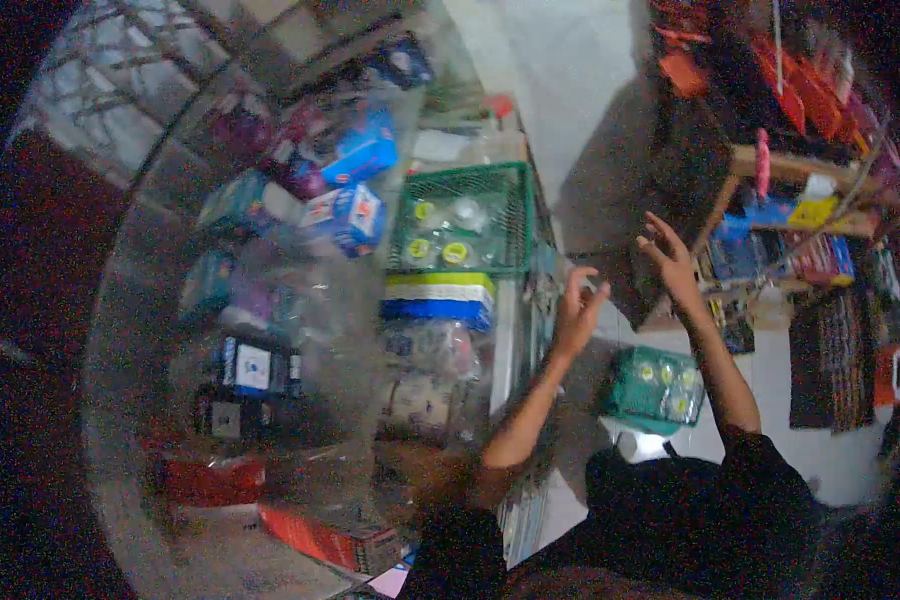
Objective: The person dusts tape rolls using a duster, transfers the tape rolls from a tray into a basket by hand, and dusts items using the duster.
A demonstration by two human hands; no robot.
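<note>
Both my hands are raised in mid-air over the floor, slightly blurred. My left hand point(579, 308) has bent fingers spread apart and holds nothing. It is nearest to a green plastic basket point(519, 235) on the counter, without touching it. Inside that basket sit several clear containers with round yellow labels point(455, 252). Held a little higher, my right hand point(674, 262) also has its fingers apart around nothing. Below the hands, on the floor, stands a second green basket point(625, 400) with similar yellow-labelled containers point(680, 405).
On the left, a glass case point(340, 330) holds blue boxes point(350, 215), dark boxes point(255, 367) and red boxes point(325, 540). A yellow, white and blue pack point(438, 300) lies beside the counter basket. Wooden shelves point(805, 175) with many small goods stand at the right.
</note>
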